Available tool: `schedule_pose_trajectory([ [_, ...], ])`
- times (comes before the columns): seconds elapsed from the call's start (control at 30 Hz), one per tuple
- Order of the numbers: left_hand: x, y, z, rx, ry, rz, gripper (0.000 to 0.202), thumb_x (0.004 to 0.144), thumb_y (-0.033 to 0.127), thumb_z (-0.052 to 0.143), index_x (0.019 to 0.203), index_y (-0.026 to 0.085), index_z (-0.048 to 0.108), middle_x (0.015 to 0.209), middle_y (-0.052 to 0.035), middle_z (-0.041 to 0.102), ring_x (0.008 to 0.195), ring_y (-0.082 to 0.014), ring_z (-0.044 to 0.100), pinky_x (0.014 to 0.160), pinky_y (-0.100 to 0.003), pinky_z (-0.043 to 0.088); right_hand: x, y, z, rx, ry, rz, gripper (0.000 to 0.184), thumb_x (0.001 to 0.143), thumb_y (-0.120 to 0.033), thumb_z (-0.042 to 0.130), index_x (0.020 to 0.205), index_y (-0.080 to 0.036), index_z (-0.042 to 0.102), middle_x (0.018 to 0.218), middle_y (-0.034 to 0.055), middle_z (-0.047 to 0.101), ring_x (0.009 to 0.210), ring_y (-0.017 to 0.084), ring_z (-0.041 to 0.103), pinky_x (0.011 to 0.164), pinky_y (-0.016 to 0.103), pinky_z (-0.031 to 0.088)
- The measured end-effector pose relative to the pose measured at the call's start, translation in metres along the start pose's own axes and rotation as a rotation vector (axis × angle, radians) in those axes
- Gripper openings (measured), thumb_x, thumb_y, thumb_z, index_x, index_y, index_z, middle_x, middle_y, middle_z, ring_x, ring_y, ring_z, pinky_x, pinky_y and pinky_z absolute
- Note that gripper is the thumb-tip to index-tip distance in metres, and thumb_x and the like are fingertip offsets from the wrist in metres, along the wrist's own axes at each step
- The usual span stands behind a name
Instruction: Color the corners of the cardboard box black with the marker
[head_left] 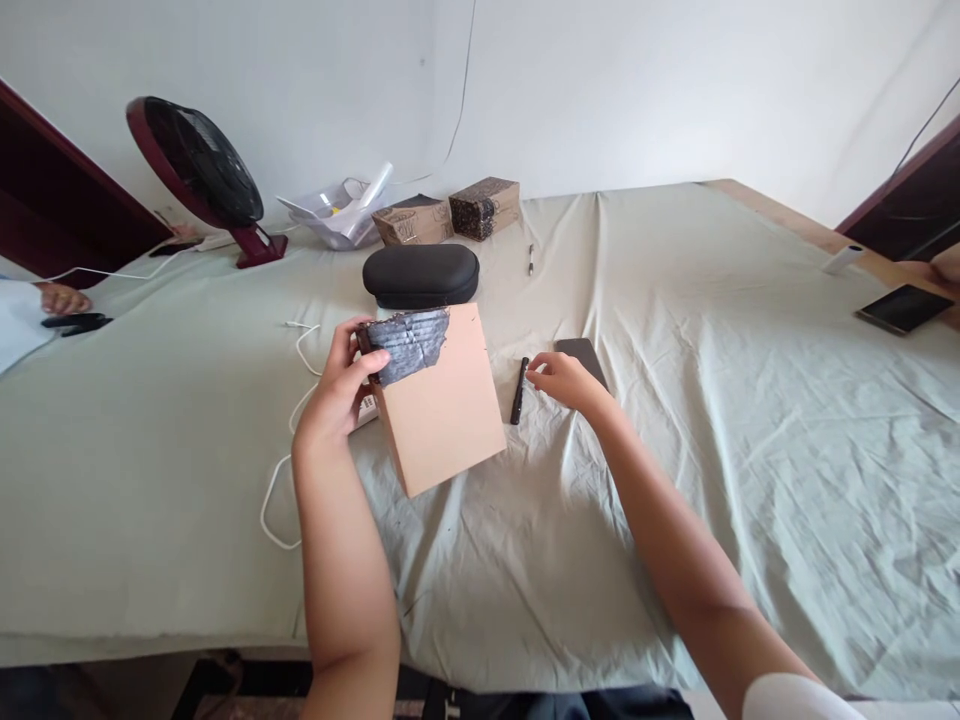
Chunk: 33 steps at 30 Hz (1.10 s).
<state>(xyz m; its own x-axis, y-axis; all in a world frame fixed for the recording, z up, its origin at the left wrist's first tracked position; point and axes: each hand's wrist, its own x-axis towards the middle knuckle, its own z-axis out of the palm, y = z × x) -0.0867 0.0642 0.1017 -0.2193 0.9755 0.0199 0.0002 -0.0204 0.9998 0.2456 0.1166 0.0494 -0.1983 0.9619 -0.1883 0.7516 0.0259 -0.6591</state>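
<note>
My left hand [346, 385] grips a light brown cardboard box [446, 420] by its left upper corner, thumb over a torn patch of black tape [412, 342]. The box is tilted above the cloth. To its right is a black pen [519, 395]. My right hand [559, 380] has its fingers drawn together in a pinch at the pen's upper end. Partly covered by that hand is a dark flat phone-like object [581, 352]. Just behind the box sits a black zip case [421, 275]. A white item with print shows partly under the box's left side.
A pale green cloth [712, 380] covers the table. Along the back stand a fan [202, 165], a clear plastic basket [341, 225] and two taped boxes [486, 205]. A white cable [271, 500] loops at left. Another person's hand [66, 298] rests far left; a tablet [905, 309] lies at right.
</note>
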Motion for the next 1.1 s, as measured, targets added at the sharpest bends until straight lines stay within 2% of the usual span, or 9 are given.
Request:
schedule_pose_trajectory([
  [0.17,0.008,-0.008,-0.002,-0.089,-0.041,0.102,0.07,0.056,0.041,0.093,0.118,0.029,0.064,0.109,-0.0027,0.063,0.094,-0.0213,0.06,0.066,-0.027,0.049,0.001,0.009,-0.007,-0.075,0.044,0.004,0.024,0.102,-0.02,0.059,0.117,-0.017,0.077,0.098,0.0098,0.078,0.09,0.022,0.068,0.079,0.03,0.048],
  [0.3,0.016,-0.018,-0.004,-0.115,-0.117,0.237,0.069,0.056,0.042,0.095,0.117,0.028,0.066,0.109,-0.0023,0.065,0.099,-0.0227,0.06,0.076,-0.031,0.051,0.002,0.008,0.011,-0.19,-0.012,-0.115,0.043,0.098,-0.009,0.06,0.134,-0.027,0.075,0.127,0.0122,0.071,0.113,0.028,0.065,0.098,0.037,0.049],
  [0.4,0.021,-0.026,-0.008,-0.085,-0.104,0.311,0.073,0.055,0.046,0.098,0.119,0.027,0.068,0.13,-0.0046,0.063,0.11,-0.0249,0.058,0.085,-0.033,0.051,0.0,0.001,0.032,-0.389,-0.061,-0.257,0.05,0.098,-0.006,0.058,0.136,-0.034,0.075,0.153,0.0138,0.055,0.139,0.038,0.048,0.111,0.053,0.044],
  [0.47,0.025,-0.031,-0.012,-0.055,-0.086,0.375,0.076,0.053,0.051,0.1,0.116,0.025,0.068,0.152,-0.0058,0.054,0.118,-0.0268,0.057,0.093,-0.035,0.049,-0.002,-0.002,0.041,-0.439,-0.08,-0.318,0.05,0.098,-0.006,0.056,0.136,-0.033,0.075,0.159,0.0139,0.049,0.146,0.04,0.04,0.115,0.061,0.038],
  [0.53,0.028,-0.035,-0.016,-0.007,-0.106,0.444,0.075,0.056,0.055,0.099,0.117,0.024,0.065,0.165,-0.0076,0.044,0.123,-0.0292,0.057,0.098,-0.038,0.048,-0.003,-0.004,0.046,-0.441,-0.091,-0.354,0.05,0.097,-0.004,0.054,0.134,-0.03,0.075,0.158,0.0141,0.051,0.148,0.039,0.038,0.117,0.064,0.035],
  [0.63,0.031,-0.037,-0.02,0.087,-0.164,0.539,0.072,0.065,0.061,0.094,0.12,0.027,0.063,0.169,-0.0094,0.04,0.13,-0.0341,0.059,0.1,-0.043,0.051,-0.002,-0.003,0.046,-0.471,-0.106,-0.373,0.052,0.094,0.002,0.049,0.127,-0.028,0.076,0.155,0.0133,0.054,0.149,0.039,0.037,0.118,0.067,0.031],
  [0.8,0.032,-0.037,-0.016,0.152,-0.138,0.596,0.071,0.066,0.068,0.092,0.121,0.031,0.066,0.161,-0.0086,0.05,0.143,-0.0388,0.053,0.101,-0.045,0.055,0.002,0.009,0.035,-0.496,-0.216,-0.379,0.054,0.083,0.009,0.049,0.113,-0.027,0.075,0.146,0.0092,0.06,0.149,0.034,0.041,0.12,0.062,0.033],
  [1.0,0.031,-0.039,-0.014,0.109,-0.117,0.571,0.072,0.066,0.065,0.093,0.123,0.031,0.066,0.159,-0.0071,0.053,0.141,-0.0365,0.054,0.106,-0.045,0.053,0.006,0.019,0.035,-0.458,-0.168,-0.377,0.024,0.096,-0.012,0.066,0.113,-0.027,0.072,0.141,0.0093,0.064,0.148,0.043,0.039,0.12,0.068,0.027],
  [1.1,0.032,-0.04,-0.016,0.11,-0.104,0.561,0.072,0.066,0.065,0.093,0.124,0.032,0.066,0.158,-0.0062,0.053,0.141,-0.0359,0.054,0.108,-0.046,0.052,0.008,0.014,0.043,-0.409,-0.098,-0.429,0.018,0.107,-0.019,0.054,0.119,-0.023,0.067,0.125,0.0121,0.072,0.13,0.037,0.056,0.116,0.061,0.032],
])
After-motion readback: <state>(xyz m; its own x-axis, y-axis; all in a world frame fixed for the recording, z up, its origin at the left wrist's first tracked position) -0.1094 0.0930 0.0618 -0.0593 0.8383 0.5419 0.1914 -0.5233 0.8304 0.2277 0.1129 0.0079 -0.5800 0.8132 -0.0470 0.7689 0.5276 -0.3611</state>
